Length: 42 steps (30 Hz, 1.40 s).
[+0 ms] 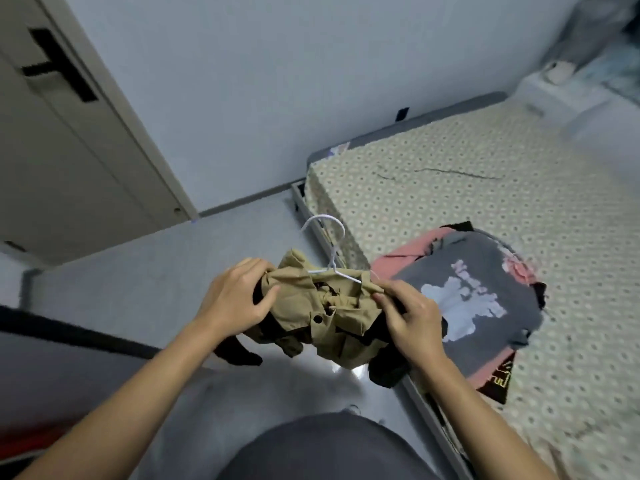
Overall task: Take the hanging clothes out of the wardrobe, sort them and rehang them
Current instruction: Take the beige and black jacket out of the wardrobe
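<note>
A khaki buttoned garment point(325, 317) with dark lining hangs bunched on a white wire hanger point(330, 261), held in the air beside the bed. My left hand point(235, 299) grips its left shoulder. My right hand point(408, 313) pinches the fabric at the right shoulder, where the hanger's arm goes in. On the bed to the right lies a pile of clothes: a grey printed T-shirt point(478, 306) on top of a pink garment point(391, 265) and a dark one point(495, 386).
The bed point(450, 195) with a dotted cream cover fills the right side, its grey frame running along the floor. A beige door point(69, 133) with a black handle stands at the left. Grey floor point(173, 265) lies between them. A white bedside unit point(561, 91) stands at the far right.
</note>
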Motion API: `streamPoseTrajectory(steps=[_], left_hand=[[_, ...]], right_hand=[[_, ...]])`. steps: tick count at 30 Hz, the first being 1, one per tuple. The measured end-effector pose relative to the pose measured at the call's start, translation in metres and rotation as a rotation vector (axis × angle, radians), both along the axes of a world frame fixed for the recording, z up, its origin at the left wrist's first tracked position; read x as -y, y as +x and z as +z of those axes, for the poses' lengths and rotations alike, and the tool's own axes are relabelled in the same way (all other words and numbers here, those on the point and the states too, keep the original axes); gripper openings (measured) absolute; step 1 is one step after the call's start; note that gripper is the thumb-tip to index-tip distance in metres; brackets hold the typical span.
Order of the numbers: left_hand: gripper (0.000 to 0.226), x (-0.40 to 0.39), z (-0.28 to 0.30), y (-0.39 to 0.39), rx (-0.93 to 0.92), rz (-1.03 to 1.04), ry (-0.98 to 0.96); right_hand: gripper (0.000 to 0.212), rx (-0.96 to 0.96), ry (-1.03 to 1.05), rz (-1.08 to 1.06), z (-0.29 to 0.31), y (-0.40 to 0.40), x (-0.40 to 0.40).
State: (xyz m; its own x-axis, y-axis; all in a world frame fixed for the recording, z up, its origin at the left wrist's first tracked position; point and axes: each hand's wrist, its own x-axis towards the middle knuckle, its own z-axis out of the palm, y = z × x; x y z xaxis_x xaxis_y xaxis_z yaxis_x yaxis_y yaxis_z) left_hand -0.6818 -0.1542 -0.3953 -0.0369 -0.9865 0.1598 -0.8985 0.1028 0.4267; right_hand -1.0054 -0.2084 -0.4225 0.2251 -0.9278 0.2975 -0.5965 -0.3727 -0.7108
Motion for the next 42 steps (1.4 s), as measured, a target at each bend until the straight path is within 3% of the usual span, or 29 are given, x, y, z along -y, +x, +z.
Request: streamPoseTrajectory(steps=[16,20,25,35,42], left_hand=[[0.014,0.311,-0.007,-0.241,-0.057,-0.786,-0.021],[0.016,0.376,-0.004,-0.295,-0.072,-0.886,-0.096],[0.016,0.431,-0.008,-0.363,-0.041,-1.009,-0.033],[0.022,0.528,-0.068,-0.509,0.106,-1.066,0.047],[0.024,0.593,-0.150,-0.607,0.236,-0.890,0.190]], right_hand=[[0.012,-0.021,0.056,-0.791,0.004,-0.188,0.071],[0.008,-0.074,0.031,-0.921,0.015,-0.216,0.104],[0.006,-0.090,0.098,-1.025,0.004,-0.269,0.141],[0.022,-0.169,0.299,-1.014,-0.049,-0.404,0.230],[0.033,-0.210,0.562,-0.949,-0.137,-0.511,0.323]])
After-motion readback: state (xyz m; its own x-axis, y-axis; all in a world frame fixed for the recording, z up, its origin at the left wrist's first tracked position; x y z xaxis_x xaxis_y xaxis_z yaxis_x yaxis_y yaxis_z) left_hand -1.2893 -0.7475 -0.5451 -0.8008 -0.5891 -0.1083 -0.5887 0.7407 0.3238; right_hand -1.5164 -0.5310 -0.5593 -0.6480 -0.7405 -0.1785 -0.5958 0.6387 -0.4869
